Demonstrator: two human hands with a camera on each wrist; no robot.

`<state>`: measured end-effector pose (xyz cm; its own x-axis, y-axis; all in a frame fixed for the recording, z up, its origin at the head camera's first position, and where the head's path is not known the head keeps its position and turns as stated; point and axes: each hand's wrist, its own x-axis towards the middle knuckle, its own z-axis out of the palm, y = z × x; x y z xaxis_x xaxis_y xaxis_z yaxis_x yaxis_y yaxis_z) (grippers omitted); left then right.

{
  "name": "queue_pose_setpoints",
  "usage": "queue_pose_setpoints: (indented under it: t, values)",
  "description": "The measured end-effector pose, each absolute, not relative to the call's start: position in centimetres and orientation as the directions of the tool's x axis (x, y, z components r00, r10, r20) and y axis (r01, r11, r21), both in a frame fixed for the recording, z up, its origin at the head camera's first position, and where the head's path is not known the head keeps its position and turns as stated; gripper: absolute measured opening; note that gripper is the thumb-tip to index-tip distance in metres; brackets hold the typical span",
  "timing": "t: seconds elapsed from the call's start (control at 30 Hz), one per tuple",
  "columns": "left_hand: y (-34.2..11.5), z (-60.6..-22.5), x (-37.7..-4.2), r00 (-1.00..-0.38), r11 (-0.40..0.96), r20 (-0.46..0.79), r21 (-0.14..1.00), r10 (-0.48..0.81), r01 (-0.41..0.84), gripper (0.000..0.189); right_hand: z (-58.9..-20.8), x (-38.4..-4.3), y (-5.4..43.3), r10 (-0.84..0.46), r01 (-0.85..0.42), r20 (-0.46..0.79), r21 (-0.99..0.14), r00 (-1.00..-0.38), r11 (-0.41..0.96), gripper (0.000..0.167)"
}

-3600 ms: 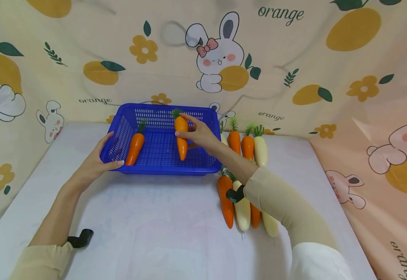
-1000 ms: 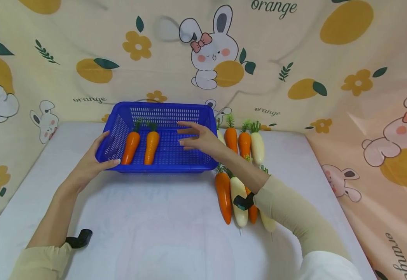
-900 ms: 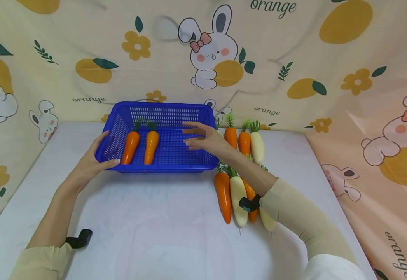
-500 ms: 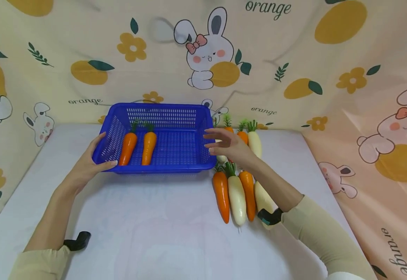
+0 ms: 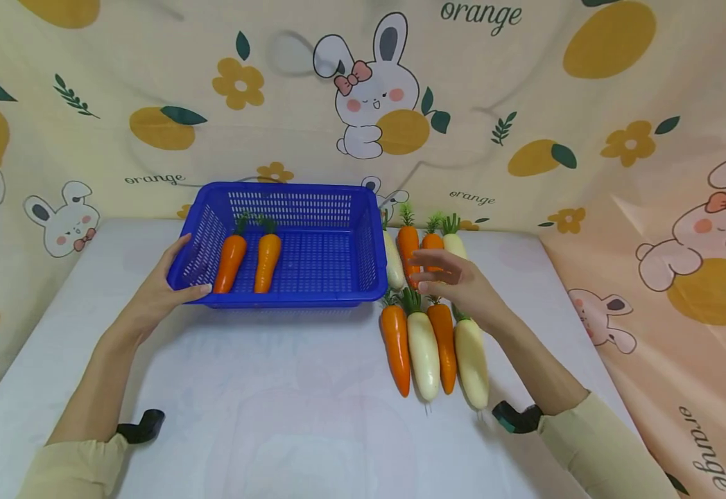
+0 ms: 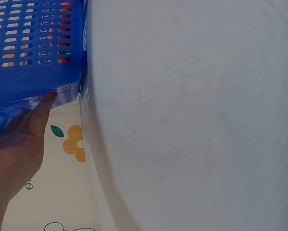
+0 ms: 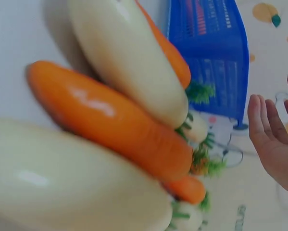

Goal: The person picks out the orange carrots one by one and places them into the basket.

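My left hand (image 5: 158, 291) grips the left front corner of a blue plastic basket (image 5: 290, 300), thumb over the front rim and fingers along the side. In the left wrist view its fingers lie against the basket's wall (image 6: 33, 74). Two carrots, an orange-red one (image 5: 230, 263) and a lighter orange one (image 5: 268, 262), lie side by side in the basket's left part. To the right, my right hand (image 5: 465, 287) holds nothing, its fingers apart and slightly bent over the vegetables. Under and around it are carrots (image 5: 409, 239) and white radishes (image 5: 424, 353) with green tops.
The vegetables lie in two rows on the white table (image 5: 288, 402), right beside the basket. In the front row, carrots (image 5: 396, 346) alternate with white radishes (image 5: 471, 364). A patterned cloth (image 5: 462, 145) with rabbits and oranges hangs behind and at the sides.
The lighter carrot has been set down in the basket and let go. My right hand has moved right, out of the basket and over the vegetables. My left hand stays on the corner.
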<state>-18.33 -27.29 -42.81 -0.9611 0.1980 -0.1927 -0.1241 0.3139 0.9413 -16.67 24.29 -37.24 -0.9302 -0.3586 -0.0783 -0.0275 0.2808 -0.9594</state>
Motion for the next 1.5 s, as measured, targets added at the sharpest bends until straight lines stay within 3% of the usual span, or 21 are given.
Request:
queue_pose_setpoints:
  t: [0.43, 0.73, 0.9, 1.5]
  values:
    - [-27.2, -42.7, -18.5, -0.964, 0.328, -0.192, 0.937, 0.183, -0.124, 0.100, -40.5, -12.7, 28.2, -0.214, 0.012, -0.075, -0.960, -0.974, 0.279, 0.050]
    - [-27.3, -43.1, -18.7, -0.965, 0.336, -0.189, 0.934, 0.184, -0.118, 0.100, -42.3, -10.0, 27.2, -0.069, 0.142, -0.163, -0.960, -0.984, 0.239, 0.058]
    - [-27.3, -43.2, -18.7, -0.965, 0.342, -0.189, 0.932, 0.179, -0.119, 0.100, -42.7, -9.5, 26.4, -0.052, 0.151, -0.165, -0.968, -0.985, 0.201, 0.065]
    - [-27.1, -43.1, -18.3, -0.969, 0.332, -0.172, 0.937, 0.176, -0.106, 0.099, -44.3, -10.5, 26.6, -0.048, 0.178, -0.225, -0.867, -0.973, 0.466, 0.067]
